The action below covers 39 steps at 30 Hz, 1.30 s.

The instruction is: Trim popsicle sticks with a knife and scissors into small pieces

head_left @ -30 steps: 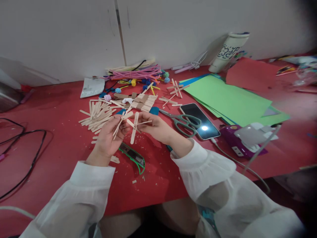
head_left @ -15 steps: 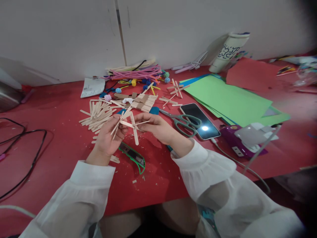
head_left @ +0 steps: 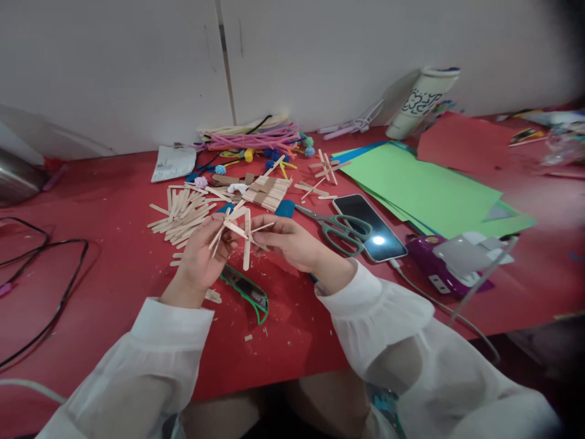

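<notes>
Between my two hands, above the red table, is a small structure of crossed popsicle sticks [head_left: 247, 250]. My left hand [head_left: 201, 256] is closed on its left end, where several sticks cross. With thumb and fingers pinched, my right hand [head_left: 290, 242] grips the right end. Where the sticks join is partly hidden by the fingers. Just below my hands lies a green utility knife [head_left: 247, 289]. A heap of loose popsicle sticks [head_left: 183, 210] spreads beyond my left hand, and a bundle of sticks [head_left: 267, 192] lies behind the structure.
Right of my hands lie grey-green scissors [head_left: 342, 231], partly over a phone [head_left: 379, 244] on a cable. Green paper [head_left: 425, 183], a purple power adapter [head_left: 425, 262] and a leaning tumbler [head_left: 420, 100] are farther right. Pink pipe cleaners [head_left: 251, 139] line the wall. A black cable [head_left: 68, 292] curls at left.
The stick structure has turned slightly, its long front stick now standing more upright. Both hands keep their hold in nearly the same place. The view has shifted a little.
</notes>
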Motion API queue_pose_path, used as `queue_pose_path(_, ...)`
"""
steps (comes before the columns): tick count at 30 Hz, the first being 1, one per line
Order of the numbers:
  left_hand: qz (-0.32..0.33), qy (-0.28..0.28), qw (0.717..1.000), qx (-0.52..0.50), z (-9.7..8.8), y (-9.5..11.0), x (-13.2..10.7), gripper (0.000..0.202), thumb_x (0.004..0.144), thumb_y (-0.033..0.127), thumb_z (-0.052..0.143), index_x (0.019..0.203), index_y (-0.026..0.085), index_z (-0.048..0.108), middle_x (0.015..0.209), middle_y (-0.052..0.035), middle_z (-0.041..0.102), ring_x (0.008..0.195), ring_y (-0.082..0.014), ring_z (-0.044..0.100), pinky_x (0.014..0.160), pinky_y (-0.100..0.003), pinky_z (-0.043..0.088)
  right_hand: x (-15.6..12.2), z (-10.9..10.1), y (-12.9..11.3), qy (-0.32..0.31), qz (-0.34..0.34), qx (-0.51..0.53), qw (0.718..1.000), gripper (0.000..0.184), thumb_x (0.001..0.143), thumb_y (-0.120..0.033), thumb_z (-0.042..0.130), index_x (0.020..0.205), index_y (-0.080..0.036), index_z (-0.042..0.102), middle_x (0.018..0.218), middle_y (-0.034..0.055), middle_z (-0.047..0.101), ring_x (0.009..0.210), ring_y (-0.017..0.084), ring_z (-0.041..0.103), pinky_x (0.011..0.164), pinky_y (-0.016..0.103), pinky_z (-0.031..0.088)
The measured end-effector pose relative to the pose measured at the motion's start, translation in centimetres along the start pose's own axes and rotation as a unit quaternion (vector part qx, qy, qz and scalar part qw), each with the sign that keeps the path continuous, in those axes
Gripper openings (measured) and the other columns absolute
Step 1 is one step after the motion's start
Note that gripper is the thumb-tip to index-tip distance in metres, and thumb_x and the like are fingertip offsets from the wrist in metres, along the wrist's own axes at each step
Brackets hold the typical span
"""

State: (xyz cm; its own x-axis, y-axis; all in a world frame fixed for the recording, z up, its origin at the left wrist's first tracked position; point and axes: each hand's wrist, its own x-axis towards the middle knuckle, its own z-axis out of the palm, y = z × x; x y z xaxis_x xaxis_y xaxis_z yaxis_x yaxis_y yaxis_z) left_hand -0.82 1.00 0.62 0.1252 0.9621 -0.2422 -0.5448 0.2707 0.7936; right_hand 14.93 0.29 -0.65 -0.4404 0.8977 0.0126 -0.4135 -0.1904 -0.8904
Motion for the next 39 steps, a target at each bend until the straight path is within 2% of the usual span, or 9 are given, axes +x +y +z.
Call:
queue_pose_path(5, 0.024, 0.029, 0.999, 0.026, -0.4, -0.2, 0.6, 0.009, 0.066, 0.022, 0.062, 0.069, 0.017, 0.056, 0.062, 0.0020, 0.061, 0.059, -0.0096, 0.059, 0.055, -0.020, 0.048, -0.1, -0.7, -0.8, 0.040, 0.011, -0.004, 0.999, 0.013, 0.062, -0.018, 0.064, 0.075, -0.019, 0.061, 0.063, -0.0051, 0.056, 0.055, 0.007, 0.049, 0.062, 0.025, 0.045)
queue_pose_path(10, 0.101, 0.061, 0.961, 0.249, -0.9, -0.8, 1.2, 0.013, 0.063, 0.028, 0.063, 0.062, 0.017, 0.057, 0.058, 0.0028, 0.059, 0.055, -0.0098, 0.052, 0.059, -0.022, 0.041, 0.0, -2.4, -2.4, 0.127, -0.056, -0.006, 0.990, 0.009, 0.059, -0.015, 0.061, 0.067, -0.018, 0.057, 0.060, -0.0048, 0.053, 0.055, 0.008, 0.049, 0.057, 0.025, 0.043)
queue_pose_path(12, 0.112, 0.016, 0.923, 0.367, -1.1, -1.1, 1.2, 0.009, 0.062, 0.025, 0.064, 0.061, 0.017, 0.059, 0.057, 0.0022, 0.059, 0.056, -0.0114, 0.050, 0.058, -0.023, 0.038, 0.1, -2.9, -2.6, 0.160, -0.081, 0.000, 0.984, 0.009, 0.058, -0.014, 0.061, 0.064, -0.018, 0.055, 0.060, -0.0045, 0.054, 0.055, 0.008, 0.050, 0.055, 0.024, 0.041)
queue_pose_path(17, 0.151, -0.077, 0.770, 0.615, -1.3, -1.3, 0.7, 0.014, 0.071, 0.026, 0.055, 0.065, 0.018, 0.065, 0.063, -0.0018, 0.062, 0.061, -0.0167, 0.051, 0.060, -0.028, 0.035, 0.3, -2.9, -2.2, 0.165, -0.070, 0.007, 0.984, 0.011, 0.057, -0.015, 0.062, 0.064, -0.018, 0.055, 0.060, -0.0046, 0.054, 0.055, 0.008, 0.049, 0.055, 0.025, 0.041)
queue_pose_path(22, 0.183, -0.080, 0.705, 0.680, -1.7, -0.7, 0.8, 0.020, 0.074, 0.033, 0.054, 0.073, 0.021, 0.069, 0.077, -0.0048, 0.060, 0.076, -0.0213, 0.055, 0.072, -0.032, 0.040, 0.2, -2.5, -2.1, 0.150, -0.036, -0.005, 0.988, 0.011, 0.058, -0.018, 0.064, 0.065, -0.018, 0.056, 0.059, -0.0056, 0.053, 0.054, 0.007, 0.049, 0.056, 0.024, 0.042)
queue_pose_path(29, 0.283, 0.029, 0.738, 0.612, -1.6, -0.7, 0.4, 0.023, 0.078, 0.034, 0.053, 0.087, 0.018, 0.067, 0.113, -0.0120, 0.054, 0.114, -0.0275, 0.047, 0.100, -0.039, 0.030, 0.3, -1.7, -1.4, 0.127, -0.046, -0.024, 0.991, 0.012, 0.061, -0.021, 0.066, 0.068, -0.018, 0.056, 0.058, -0.0065, 0.054, 0.052, 0.006, 0.049, 0.057, 0.023, 0.040)
queue_pose_path(31, 0.290, 0.007, 0.784, 0.548, -0.9, -0.8, -0.1, 0.029, 0.082, 0.037, 0.050, 0.094, 0.016, 0.064, 0.113, -0.0127, 0.055, 0.109, -0.0247, 0.050, 0.096, -0.037, 0.035, 0.3, -1.2, -0.9, 0.130, -0.051, -0.032, 0.990, 0.014, 0.063, -0.023, 0.067, 0.071, -0.018, 0.057, 0.062, -0.0057, 0.056, 0.055, 0.007, 0.050, 0.059, 0.023, 0.040)
queue_pose_path(34, 0.199, -0.052, 0.861, 0.465, 0.0, -1.1, -0.9, 0.038, 0.077, 0.038, 0.058, 0.109, 0.018, 0.057, 0.104, -0.0092, 0.061, 0.081, -0.0188, 0.059, 0.071, -0.029, 0.046, 0.2, -0.4, -0.1, 0.134, -0.049, -0.044, 0.989, 0.017, 0.065, -0.025, 0.068, 0.077, -0.018, 0.059, 0.068, -0.0043, 0.059, 0.060, 0.007, 0.052, 0.061, 0.023, 0.043)
queue_pose_path(39, 0.219, -0.026, 0.854, 0.470, 0.2, -1.6, -1.1, 0.020, 0.075, 0.030, 0.062, 0.090, 0.018, 0.064, 0.090, -0.0052, 0.064, 0.080, -0.0180, 0.058, 0.072, -0.026, 0.044, 0.0, 0.3, 0.5, 0.111, -0.034, -0.070, 0.991, 0.020, 0.067, -0.026, 0.068, 0.083, -0.019, 0.058, 0.077, -0.0019, 0.061, 0.065, 0.009, 0.057, 0.059, 0.024, 0.047)
